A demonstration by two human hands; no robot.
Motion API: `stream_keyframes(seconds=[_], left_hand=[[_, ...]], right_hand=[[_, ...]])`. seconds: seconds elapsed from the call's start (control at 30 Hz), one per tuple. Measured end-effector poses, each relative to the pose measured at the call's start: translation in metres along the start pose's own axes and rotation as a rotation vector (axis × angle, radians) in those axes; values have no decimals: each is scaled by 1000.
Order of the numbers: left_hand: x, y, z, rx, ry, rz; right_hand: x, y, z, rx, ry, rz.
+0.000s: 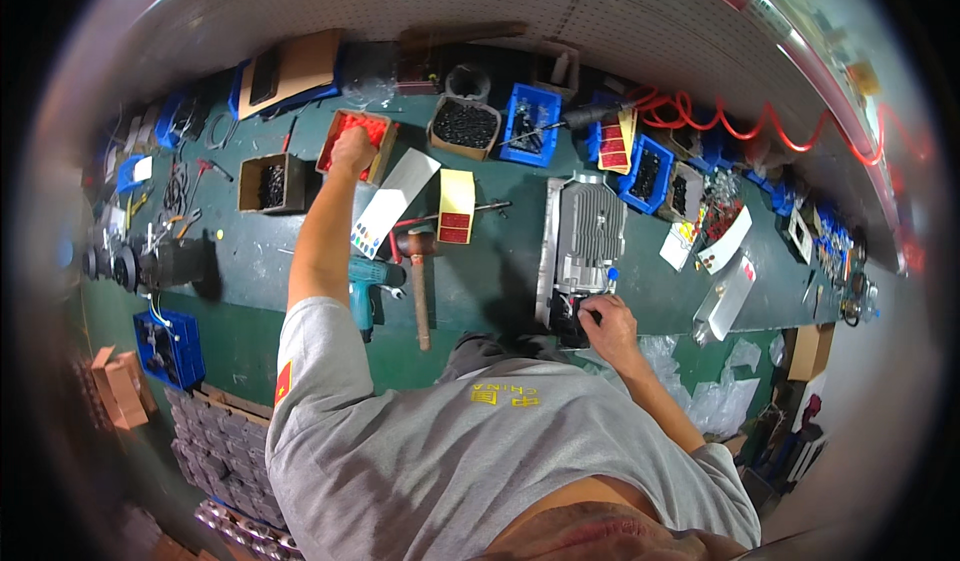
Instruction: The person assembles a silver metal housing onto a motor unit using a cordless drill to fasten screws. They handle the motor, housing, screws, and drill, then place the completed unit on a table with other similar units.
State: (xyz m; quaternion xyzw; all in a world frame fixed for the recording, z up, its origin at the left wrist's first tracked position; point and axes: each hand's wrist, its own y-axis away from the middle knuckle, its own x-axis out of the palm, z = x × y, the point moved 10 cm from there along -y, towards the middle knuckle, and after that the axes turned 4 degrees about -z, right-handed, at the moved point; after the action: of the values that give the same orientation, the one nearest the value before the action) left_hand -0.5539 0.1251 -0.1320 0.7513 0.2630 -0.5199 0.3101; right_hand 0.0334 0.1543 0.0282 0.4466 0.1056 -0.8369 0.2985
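My left arm stretches far across the bench, and my left hand (352, 151) is down in a cardboard box of small red parts (366, 124). Its fingers look drawn together among the parts; what they grip is hidden. On the right stands a grey finned metal housing (592, 223) with a flat plate along its left side. My right hand (610, 325) is at the housing's near end, fingers curled in a pinch against a dark fitting (570, 323). Anything between those fingertips is too small to make out. A blue knob (612, 274) sits just above that hand.
A teal power drill (364, 286) and a mallet (420, 296) lie between my arms. Boxes of black parts (466, 124) and blue bins (531, 111) line the back. A red coiled hose (720, 121) hangs at right. Sticker sheets (457, 201) lie mid-bench.
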Motion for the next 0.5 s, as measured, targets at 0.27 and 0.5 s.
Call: stream_keyframes(seconds=[0.27,0.5], left_hand=[[9,2,9,109,30,-31],[-23,31,10,-73,120,-281]], right_hand=[[-2,1,0,-19,-3,-20],[-3,4,-6,-8,36,-18]])
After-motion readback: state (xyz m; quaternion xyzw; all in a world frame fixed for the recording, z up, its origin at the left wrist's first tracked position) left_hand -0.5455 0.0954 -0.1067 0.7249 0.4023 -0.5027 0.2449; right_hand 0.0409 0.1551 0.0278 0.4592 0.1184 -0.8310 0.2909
